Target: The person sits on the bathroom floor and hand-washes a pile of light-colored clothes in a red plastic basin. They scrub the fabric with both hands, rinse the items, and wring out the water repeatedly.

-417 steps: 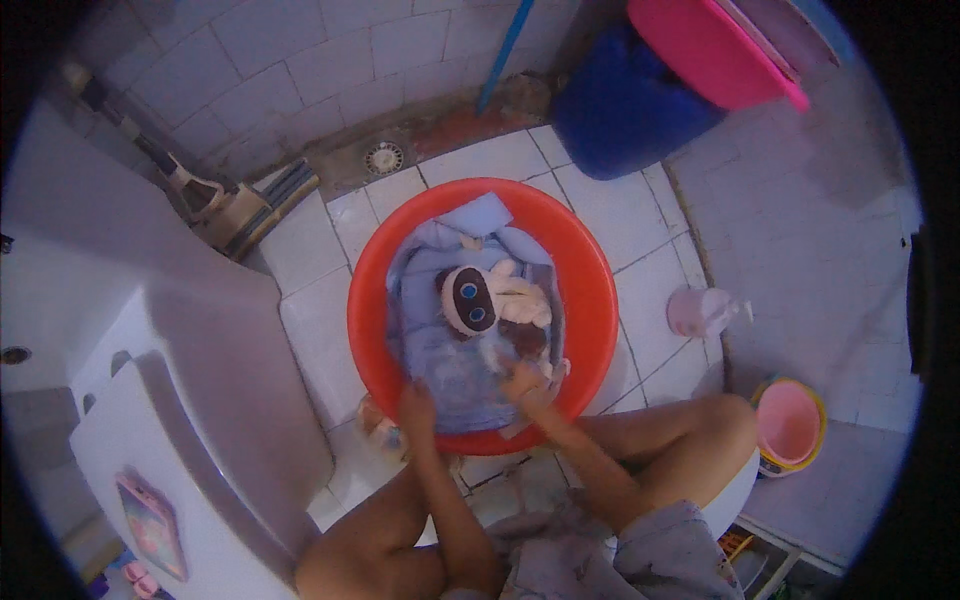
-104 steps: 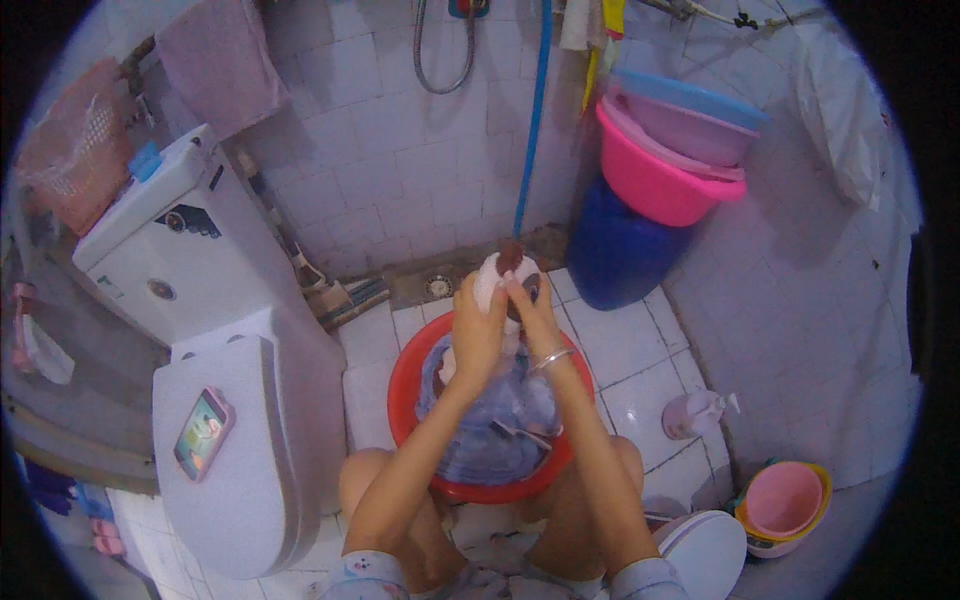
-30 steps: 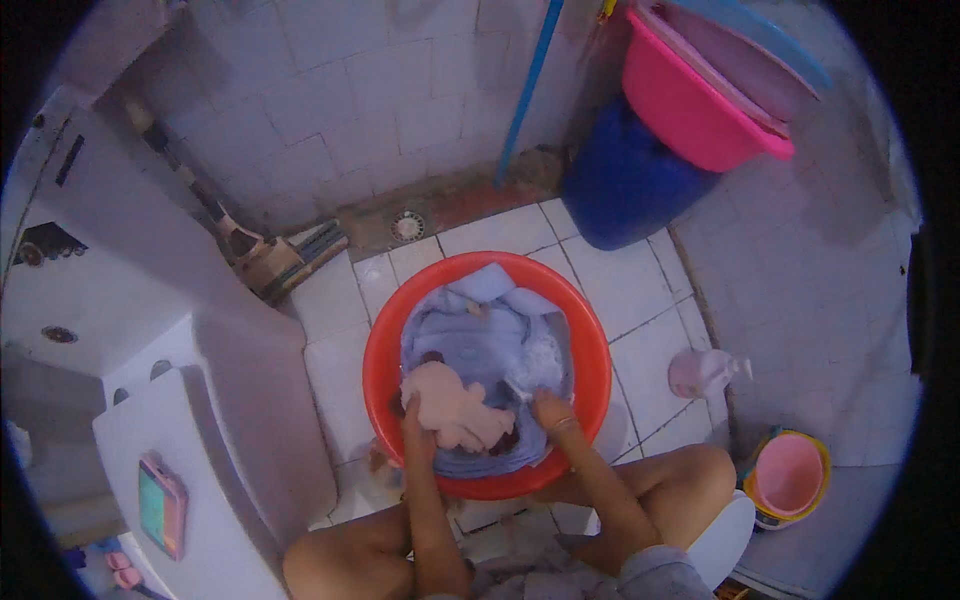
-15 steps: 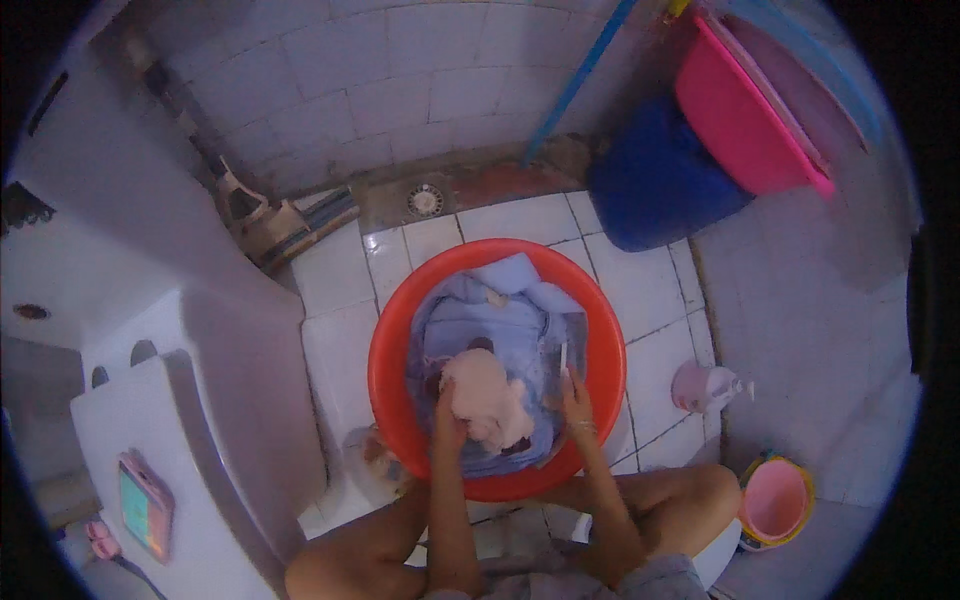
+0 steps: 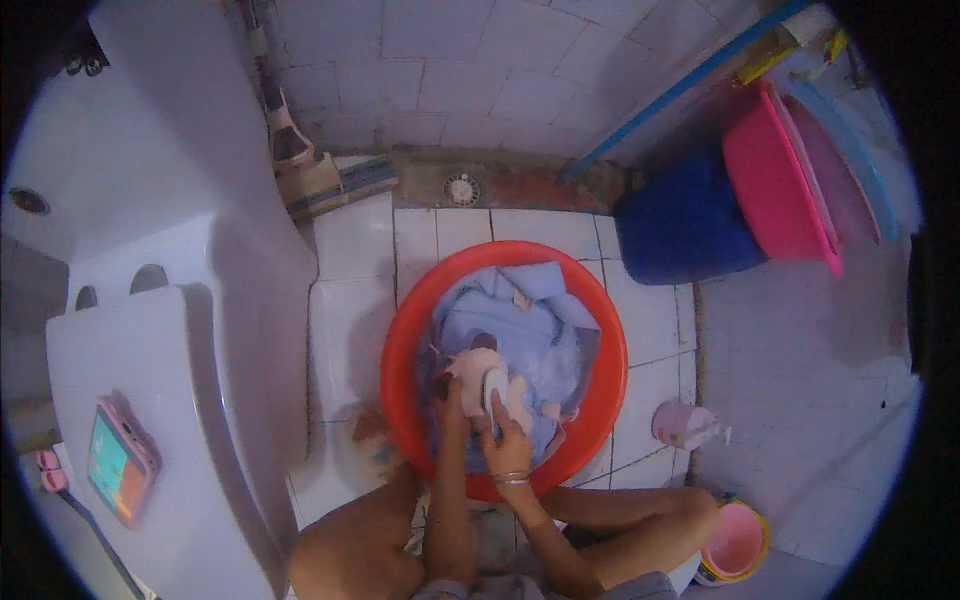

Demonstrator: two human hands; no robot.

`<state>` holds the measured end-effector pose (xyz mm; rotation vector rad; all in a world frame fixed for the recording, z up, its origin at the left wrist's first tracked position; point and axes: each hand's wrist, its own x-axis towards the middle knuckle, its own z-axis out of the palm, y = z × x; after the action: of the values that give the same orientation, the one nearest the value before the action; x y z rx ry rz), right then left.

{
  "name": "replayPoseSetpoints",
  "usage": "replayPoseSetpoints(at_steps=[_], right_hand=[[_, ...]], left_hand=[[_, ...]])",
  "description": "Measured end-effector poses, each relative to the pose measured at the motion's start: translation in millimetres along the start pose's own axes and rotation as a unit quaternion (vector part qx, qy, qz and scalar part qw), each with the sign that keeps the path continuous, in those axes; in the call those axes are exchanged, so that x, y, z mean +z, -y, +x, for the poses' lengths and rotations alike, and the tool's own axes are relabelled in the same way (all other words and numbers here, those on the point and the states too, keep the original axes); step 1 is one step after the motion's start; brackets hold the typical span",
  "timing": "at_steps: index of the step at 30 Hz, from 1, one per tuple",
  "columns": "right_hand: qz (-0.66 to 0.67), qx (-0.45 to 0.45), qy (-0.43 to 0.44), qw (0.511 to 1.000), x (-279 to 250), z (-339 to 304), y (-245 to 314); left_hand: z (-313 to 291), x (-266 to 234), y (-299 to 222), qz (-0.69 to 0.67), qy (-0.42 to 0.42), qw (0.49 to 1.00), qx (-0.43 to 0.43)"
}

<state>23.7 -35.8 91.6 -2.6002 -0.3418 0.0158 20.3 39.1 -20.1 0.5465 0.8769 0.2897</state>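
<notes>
A red basin [image 5: 614,370] stands on the tiled floor between my legs, with a light blue garment [image 5: 490,325] spread wet inside it. Over that garment lies a bunched pale pink cloth [image 5: 464,372]. My left hand [image 5: 451,410] is closed on the cloth's left side. My right hand [image 5: 508,447], a bracelet at its wrist, grips a white oval brush [image 5: 491,384] and presses it against the cloth. The brush's underside is hidden.
At left is a white toilet [image 5: 240,400] with a phone [image 5: 122,460] on its lid. A pink pump bottle [image 5: 684,425] stands right of the basin, near a pink bucket [image 5: 738,540]. Back right are a dark blue tub [image 5: 680,225] and a pink basin [image 5: 770,180]. A floor drain [image 5: 461,189] lies behind.
My right hand has moved left with the brush, from the basin's right side onto the pink cloth. My left hand stays on the cloth. The whole view has shifted.
</notes>
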Motion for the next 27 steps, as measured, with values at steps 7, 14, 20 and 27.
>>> replayPoseSetpoints(at_steps=[7, 14, 20, 27], right_hand=[[-0.037, 0.059, 0.100, 0.993, -6, 33, 13], [0.011, 0.170, 0.215, 0.962, -13, 45, 25], [-0.033, -0.004, 0.114, 0.993, -9, 4, 5], [-0.093, -0.006, 0.110, 0.990, -8, 4, 17]], left_hand=[[4, -4, 2, 0.052, -0.005, 0.997, 0.056], [-8, 6, -10, 0.066, -0.020, 0.993, 0.091], [-5, -1, 7, 0.134, 0.007, 0.983, 0.122], [-13, 4, 2, 0.158, -0.020, 0.979, 0.126]])
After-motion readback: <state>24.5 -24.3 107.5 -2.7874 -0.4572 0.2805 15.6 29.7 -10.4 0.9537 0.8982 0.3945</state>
